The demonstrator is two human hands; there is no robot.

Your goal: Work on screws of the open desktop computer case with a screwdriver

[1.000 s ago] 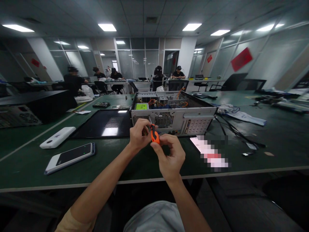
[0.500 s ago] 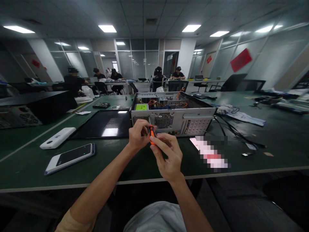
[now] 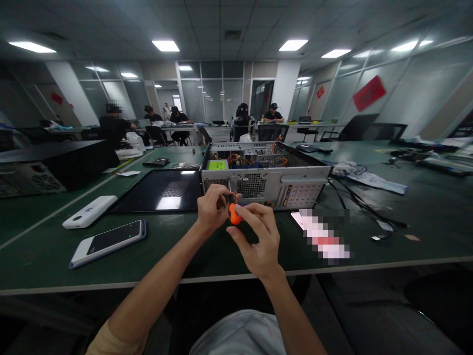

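An orange and black screwdriver [image 3: 234, 211] points away from me, its tip toward the rear panel of an open computer case [image 3: 254, 181]. My left hand [image 3: 212, 207] is closed around the front of the screwdriver, near the shaft. At the handle's right side is my right hand [image 3: 258, 236], its thumb apart from the fingers and a fingertip touching the handle. Wires and a green-labelled part [image 3: 217, 164] show inside the case. Whether the tip touches a screw is too small to tell.
A black side panel [image 3: 155, 192], a white power bank [image 3: 89, 212] and a phone-like device [image 3: 109, 242] lie left. On the right are a pink-screened phone [image 3: 320, 234], black cables [image 3: 364, 209] and a white glove [image 3: 380, 181]. Another case [image 3: 55, 165] stands far left. People sit behind.
My right thumb has moved away from the screwdriver handle, and the fingers have spread. The handle has tilted so that its end faces me more. My left hand has stayed nearly in place.
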